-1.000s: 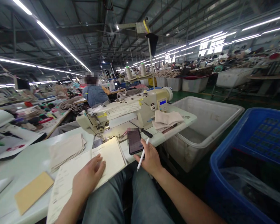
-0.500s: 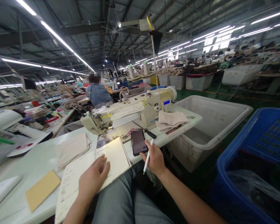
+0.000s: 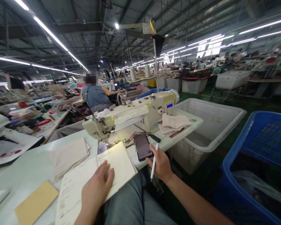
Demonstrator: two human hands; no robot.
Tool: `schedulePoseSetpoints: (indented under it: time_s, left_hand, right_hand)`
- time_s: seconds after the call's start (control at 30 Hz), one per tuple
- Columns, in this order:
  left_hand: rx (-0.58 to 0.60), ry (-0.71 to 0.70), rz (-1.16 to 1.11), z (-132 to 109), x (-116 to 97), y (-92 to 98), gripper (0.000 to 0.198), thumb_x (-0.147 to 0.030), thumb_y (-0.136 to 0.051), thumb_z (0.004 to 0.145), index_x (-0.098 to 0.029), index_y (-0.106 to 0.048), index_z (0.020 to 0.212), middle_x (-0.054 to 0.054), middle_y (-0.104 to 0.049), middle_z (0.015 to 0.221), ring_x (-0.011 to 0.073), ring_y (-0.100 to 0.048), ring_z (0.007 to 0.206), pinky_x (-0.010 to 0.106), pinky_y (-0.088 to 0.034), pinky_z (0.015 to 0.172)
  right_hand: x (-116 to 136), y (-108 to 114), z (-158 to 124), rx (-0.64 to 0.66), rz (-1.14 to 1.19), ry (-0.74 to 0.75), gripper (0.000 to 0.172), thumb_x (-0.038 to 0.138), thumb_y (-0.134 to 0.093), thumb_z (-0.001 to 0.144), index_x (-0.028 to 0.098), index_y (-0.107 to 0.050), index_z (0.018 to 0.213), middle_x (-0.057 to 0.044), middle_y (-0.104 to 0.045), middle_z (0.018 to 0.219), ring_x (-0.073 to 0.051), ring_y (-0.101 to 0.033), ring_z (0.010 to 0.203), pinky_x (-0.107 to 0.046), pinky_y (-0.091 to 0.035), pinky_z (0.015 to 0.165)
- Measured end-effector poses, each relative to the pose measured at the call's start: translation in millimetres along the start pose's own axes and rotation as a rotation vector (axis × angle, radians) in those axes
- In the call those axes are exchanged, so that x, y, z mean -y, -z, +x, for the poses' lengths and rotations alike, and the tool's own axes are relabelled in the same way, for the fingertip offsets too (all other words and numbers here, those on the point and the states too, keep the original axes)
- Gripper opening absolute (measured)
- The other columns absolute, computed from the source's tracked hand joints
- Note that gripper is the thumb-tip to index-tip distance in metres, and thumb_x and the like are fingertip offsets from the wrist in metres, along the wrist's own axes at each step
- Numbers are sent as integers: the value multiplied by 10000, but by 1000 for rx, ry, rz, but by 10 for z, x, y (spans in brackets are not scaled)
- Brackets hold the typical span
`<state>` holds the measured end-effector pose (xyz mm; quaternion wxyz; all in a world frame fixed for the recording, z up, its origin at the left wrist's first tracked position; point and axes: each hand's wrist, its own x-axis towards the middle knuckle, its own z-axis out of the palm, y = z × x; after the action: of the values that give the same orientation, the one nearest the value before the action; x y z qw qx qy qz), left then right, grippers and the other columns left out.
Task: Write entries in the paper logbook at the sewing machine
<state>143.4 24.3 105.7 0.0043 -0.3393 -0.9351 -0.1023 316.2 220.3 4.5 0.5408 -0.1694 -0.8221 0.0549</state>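
On the pale sewing table [image 3: 29, 170], in the head view, an open notebook [image 3: 121, 162] lies in front of the sewing machine [image 3: 152, 115], its near edge seeming to reach out over the person's lap. It should be light and floppy, its pages soft and easily creased, so a grip on the outer edges or the spine would suit it best. The phone [image 3: 143, 147] lies just beside it, tilted a little; likely stiff, smooth and rather slippery, its glass fragile, it is best taken by its long sides. The slim white pen [image 3: 154, 165] is probably light and rigid, apt to roll, and handles well at mid-barrel.

The left hand [image 3: 98, 180] rests palm down over the notebook's middle, holding nothing, fingers loosely curled and thumb just apart from them. The right hand [image 3: 163, 165] has the pen between thumb and forefinger, tip pointing down, while its fingertips reach the phone's right edge and near corner; the forearm slants in from the lower right
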Motion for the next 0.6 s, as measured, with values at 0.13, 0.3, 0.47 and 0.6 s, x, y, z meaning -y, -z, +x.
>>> schedulePoseSetpoints:
  time_s: [0.13, 0.3, 0.47, 0.6]
  left_hand:
    - [-17, -14, -6, -7, 40, -21, 512, -563, -199, 927, -292, -539, 1197, -28, -464, 1503, 259, -663, 1059, 423, -530, 791]
    - [-48, -54, -8, -25, 76, -52, 522, -556, -185, 947, -277, -544, 1204, -8, -436, 1523, 227, -664, 1068, 384, -552, 758]
    - [-32, -164, 40, 64, 181, -107, 510, -519, -220, 953, -235, -556, 1212, 63, -455, 1505, 258, -669, 1073, 414, -592, 762]
    - [18, -420, 45, 320, 507, -315, 401, -238, -317, 930, -190, -634, 1170, 115, -607, 1339, 259, -440, 1376, 423, -475, 1084]
  right_hand:
    - [24, 2, -12, 16, -1, -12, 505, 302, -531, 979, 113, -388, 1425, -204, -611, 1332, -301, -604, 1235, -479, -542, 981]
    - [62, -9, -24, 31, -14, -43, 507, 318, -533, 979, 129, -393, 1428, -203, -617, 1322, -306, -613, 1220, -490, -543, 968]
    - [110, 25, 23, 69, -29, -125, 485, 327, -529, 977, 137, -425, 1411, -188, -626, 1311, -299, -622, 1198, -484, -534, 978]
    - [140, 73, 144, 107, -10, -234, 451, 325, -551, 961, 154, -460, 1368, -156, -651, 1263, -276, -640, 1145, -452, -538, 969]
